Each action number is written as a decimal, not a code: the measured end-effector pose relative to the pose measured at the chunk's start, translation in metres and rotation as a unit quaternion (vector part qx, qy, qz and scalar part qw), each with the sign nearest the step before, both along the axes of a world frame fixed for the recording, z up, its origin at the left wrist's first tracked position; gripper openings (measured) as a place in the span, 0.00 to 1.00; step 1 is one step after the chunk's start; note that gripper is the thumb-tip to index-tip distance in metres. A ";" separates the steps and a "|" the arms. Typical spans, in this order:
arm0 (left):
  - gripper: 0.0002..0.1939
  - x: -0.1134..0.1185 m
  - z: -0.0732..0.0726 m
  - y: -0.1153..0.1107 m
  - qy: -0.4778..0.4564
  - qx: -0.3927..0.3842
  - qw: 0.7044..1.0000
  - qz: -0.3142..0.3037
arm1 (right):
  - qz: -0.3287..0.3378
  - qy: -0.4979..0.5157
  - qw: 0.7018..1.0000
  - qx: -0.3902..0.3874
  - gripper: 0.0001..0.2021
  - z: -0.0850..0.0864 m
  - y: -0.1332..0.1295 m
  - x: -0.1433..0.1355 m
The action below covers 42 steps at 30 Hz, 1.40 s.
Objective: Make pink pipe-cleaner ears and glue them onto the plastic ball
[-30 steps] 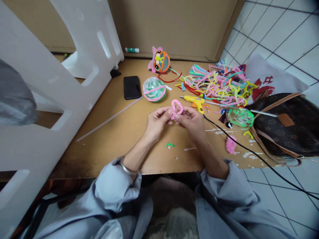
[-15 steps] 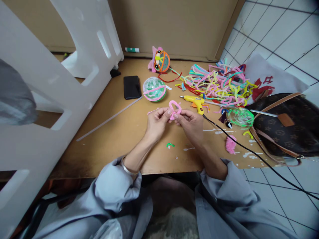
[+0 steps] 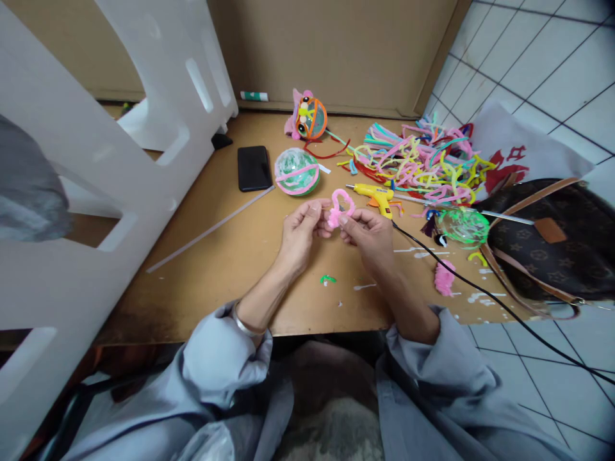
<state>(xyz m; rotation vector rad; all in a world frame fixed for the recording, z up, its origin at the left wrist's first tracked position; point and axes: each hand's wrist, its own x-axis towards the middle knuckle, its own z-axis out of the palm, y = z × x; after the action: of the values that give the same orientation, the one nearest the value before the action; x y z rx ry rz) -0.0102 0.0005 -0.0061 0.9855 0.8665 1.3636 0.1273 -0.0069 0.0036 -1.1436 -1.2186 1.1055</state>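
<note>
A pink fuzzy pipe cleaner (image 3: 343, 194), bent into a loop with a twisted lower end, is held above the table. My right hand (image 3: 371, 235) pinches it between thumb and fingers near the loop's base. Curled at the twisted end, my left hand (image 3: 298, 235) has its fingertips closed against the pipe cleaner; their exact grip is partly hidden. Just beyond my hands, a clear ball streaked green and white (image 3: 294, 168) carries a pink strip across it. To the right of the loop lies a yellow glue gun (image 3: 377, 194), its nozzle pointing left.
A pile of coloured pipe cleaners (image 3: 423, 160) lies at the back right, near a brown handbag (image 3: 542, 237). A black cable (image 3: 461, 278) crosses the table's right side. A phone (image 3: 254, 168), a decorated ball (image 3: 310, 118) and a white plastic frame (image 3: 163, 96) stand left and behind.
The pink loop has shifted slightly right and up with my right hand. My left thumb has moved back from the loop, widening the gap between my hands.
</note>
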 end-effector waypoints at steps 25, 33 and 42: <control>0.11 -0.001 -0.003 -0.002 0.154 0.096 0.982 0.049 | -0.002 -0.016 1.000 0.025 0.22 -0.003 0.000 0.000; 0.08 -0.001 -0.001 -0.002 0.106 0.051 0.992 0.056 | -0.019 -0.044 0.997 0.054 0.21 -0.004 -0.002 -0.004; 0.07 0.002 0.002 0.001 0.064 0.002 0.997 0.044 | 0.004 -0.046 0.997 0.060 0.19 -0.007 -0.003 -0.006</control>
<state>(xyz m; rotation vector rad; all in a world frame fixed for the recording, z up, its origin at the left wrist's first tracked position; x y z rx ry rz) -0.0082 0.0013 -0.0043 1.0580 1.0140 1.3881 0.1213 -0.0101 -0.0030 -1.1077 -1.3436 0.9805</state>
